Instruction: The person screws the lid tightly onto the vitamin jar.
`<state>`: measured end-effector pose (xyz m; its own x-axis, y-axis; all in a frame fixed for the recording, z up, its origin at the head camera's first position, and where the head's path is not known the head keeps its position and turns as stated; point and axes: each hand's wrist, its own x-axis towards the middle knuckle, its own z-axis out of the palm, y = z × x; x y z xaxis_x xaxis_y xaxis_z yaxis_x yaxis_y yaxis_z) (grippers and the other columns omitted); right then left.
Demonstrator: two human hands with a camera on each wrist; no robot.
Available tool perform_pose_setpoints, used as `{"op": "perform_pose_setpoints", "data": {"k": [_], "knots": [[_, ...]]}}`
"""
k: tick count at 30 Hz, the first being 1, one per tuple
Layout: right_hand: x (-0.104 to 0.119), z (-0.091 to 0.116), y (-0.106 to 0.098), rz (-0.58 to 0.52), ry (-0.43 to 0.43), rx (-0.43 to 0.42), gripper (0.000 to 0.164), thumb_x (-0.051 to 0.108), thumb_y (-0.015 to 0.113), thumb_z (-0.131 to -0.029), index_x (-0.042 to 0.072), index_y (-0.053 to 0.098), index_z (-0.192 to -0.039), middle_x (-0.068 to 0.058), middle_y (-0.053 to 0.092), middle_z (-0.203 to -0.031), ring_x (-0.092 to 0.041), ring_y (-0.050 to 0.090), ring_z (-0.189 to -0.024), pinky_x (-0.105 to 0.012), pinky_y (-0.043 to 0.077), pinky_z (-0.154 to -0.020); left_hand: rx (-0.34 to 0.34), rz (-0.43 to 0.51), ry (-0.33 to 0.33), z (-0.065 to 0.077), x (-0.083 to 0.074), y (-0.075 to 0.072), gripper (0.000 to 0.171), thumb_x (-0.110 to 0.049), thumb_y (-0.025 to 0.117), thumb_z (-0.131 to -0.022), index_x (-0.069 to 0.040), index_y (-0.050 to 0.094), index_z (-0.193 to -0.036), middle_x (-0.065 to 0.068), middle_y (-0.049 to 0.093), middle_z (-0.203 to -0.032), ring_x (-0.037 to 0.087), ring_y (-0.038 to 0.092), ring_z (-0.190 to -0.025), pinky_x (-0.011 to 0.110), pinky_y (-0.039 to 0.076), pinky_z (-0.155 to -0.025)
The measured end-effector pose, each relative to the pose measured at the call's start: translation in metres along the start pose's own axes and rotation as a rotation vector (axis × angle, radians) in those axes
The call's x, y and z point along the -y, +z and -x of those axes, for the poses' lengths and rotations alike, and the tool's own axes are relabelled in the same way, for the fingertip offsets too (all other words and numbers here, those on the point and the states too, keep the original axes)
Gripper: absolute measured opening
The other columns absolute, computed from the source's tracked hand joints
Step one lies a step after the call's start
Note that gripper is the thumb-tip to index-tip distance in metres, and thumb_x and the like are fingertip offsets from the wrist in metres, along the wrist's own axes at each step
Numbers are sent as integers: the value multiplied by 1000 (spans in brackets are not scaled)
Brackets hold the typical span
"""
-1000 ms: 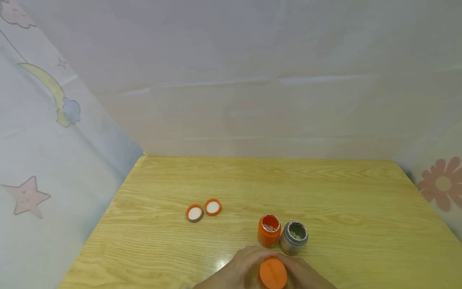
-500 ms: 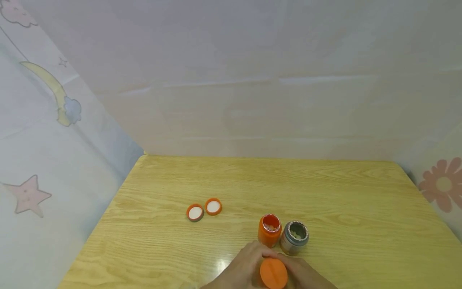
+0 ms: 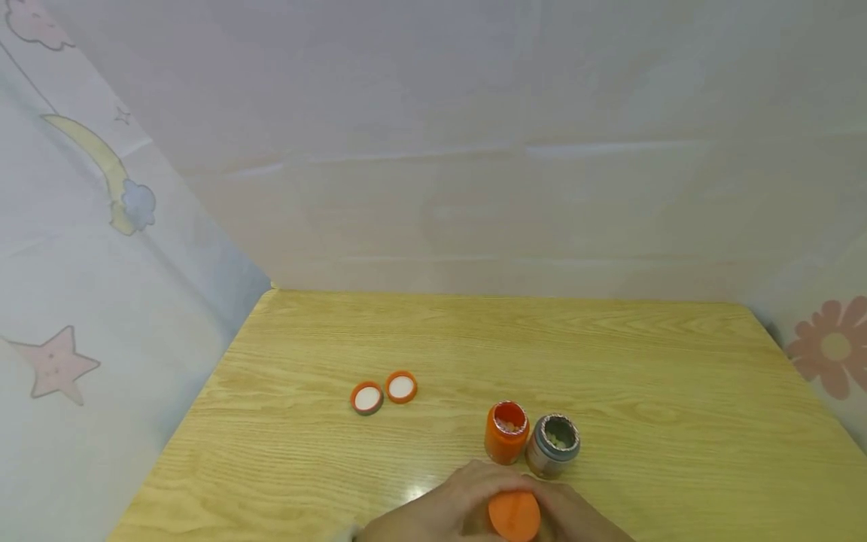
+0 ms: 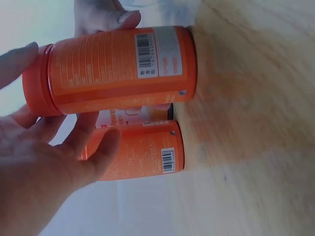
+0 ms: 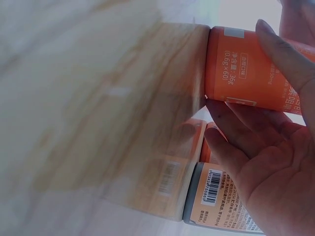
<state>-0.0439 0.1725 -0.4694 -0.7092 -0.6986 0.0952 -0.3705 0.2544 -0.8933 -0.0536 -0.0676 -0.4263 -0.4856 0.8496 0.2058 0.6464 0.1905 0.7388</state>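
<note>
Could tip or slip through an uneven hold, perhaps knocking the open orange bottle (image 3: 504, 449) and open grey bottle (image 3: 547, 461), lower right of centre in the head frame, and spilling pale tablets (image 3: 555, 439). Holds the capped orange bottle (image 4: 118, 69) upright on the wood-grain table (image 3: 284, 467), bottom edge right of centre. Grips its orange cap (image 3: 515, 517) narrowly with left hand (image 3: 450, 500), thumb opposite fingers; grips its body with right hand (image 3: 571, 512), thumb across the label.

In the head view, a creased pale sheet (image 3: 433, 113) hangs at twelve o'clock beyond the yellowish wood-grained tabletop (image 3: 325, 331). A pale-yellow printed crescent moon (image 3: 101, 154) shows near ten, a pink five-pointed star (image 3: 61, 364) before nine, a reddish petalled flower (image 3: 835, 347) past three.
</note>
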Motion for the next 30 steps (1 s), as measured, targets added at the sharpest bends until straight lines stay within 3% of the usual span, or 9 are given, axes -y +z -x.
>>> {"op": "perform_pose_setpoints", "data": {"k": [4, 10, 14, 21, 30], "knots": [[0, 0, -1, 8, -1, 4, 53, 23, 73, -90, 26, 50, -138, 10, 66, -126, -1, 62, -107, -21, 51, -93, -20, -60, 57, -2, 1, 0, 70, -28, 69, -93, -21, 32, -153, -7, 44, -151, 6, 41, -133, 23, 34, -112], [-3, -1, -3, 43, -11, 28, 57, 28, 73, -90, 24, 47, -141, 5, 65, -131, -2, 61, -112, -21, 50, -95, -236, -220, 118, -5, 6, 11, 72, -27, 84, -79, -9, 44, -136, 2, 55, -126, 8, 52, -116, 17, 43, -103], [-5, -1, -4, 77, -15, 22, 58, 27, 74, -89, 22, 49, -141, 2, 64, -132, -3, 60, -116, -21, 50, -96, -303, -244, 135, -4, 10, 16, 71, -24, 88, -74, -8, 47, -130, 2, 55, -118, 9, 54, -108, 16, 45, -99], [-2, -1, -2, 20, 32, 21, 53, 28, 72, -91, 27, 50, -139, 10, 67, -123, -1, 62, -106, -21, 51, -93, -226, -156, 126, 0, 10, 11, 60, -23, 76, -87, -12, 47, -139, 2, 57, -131, 11, 52, -122, 22, 42, -106], [-9, -1, -1, 118, -101, -30, 55, 24, 73, -89, 25, 49, -139, 10, 67, -121, -2, 63, -105, -24, 53, -89, -135, -148, 98, -1, 5, 2, 58, -24, 72, -90, -14, 47, -142, 2, 58, -136, 9, 51, -125, 20, 39, -107]]}}
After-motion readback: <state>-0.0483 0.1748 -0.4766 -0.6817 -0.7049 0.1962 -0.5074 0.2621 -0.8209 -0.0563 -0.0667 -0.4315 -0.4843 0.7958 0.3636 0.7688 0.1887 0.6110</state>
